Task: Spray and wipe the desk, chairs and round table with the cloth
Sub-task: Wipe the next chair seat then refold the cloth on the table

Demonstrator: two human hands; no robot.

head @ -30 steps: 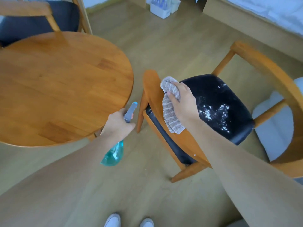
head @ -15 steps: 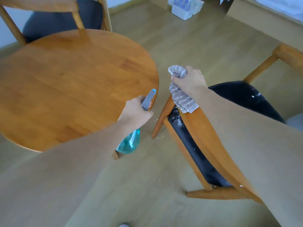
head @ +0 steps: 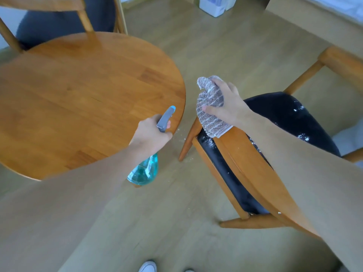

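Head view, left hand (head: 151,136): wrapped around the neck of the spray bottle (head: 146,167), one finger near the trigger; held so for ready spraying, by judgement.
Head view, spray bottle axis: long axis tilted, teal body low and toward the person, grey nozzle (head: 167,118) up and away, aimed over the edge of the round table (head: 78,95).
Head view, right hand (head: 225,107): fingers curled over the bunched cloth (head: 209,112), thumb pinching its near side; cloth pressed on the top end of the near chair's backrest (head: 253,173), probably to wipe the rail.
Head view, cloth lie: long axis running from the far tip down toward the person, lower end draped over the backrest.
Head view, near chair: dark seat (head: 290,122) flecked with white spray or powder, not yet wiped off; white specks also on the floor (head: 216,46) beside the chair leg.
Head view, second chair (head: 64,20): beyond the table, partly tucked behind it.
Head view, hands relative: apart, each occupied, table edge and chair corner between them.
Head view, desk: not visible.
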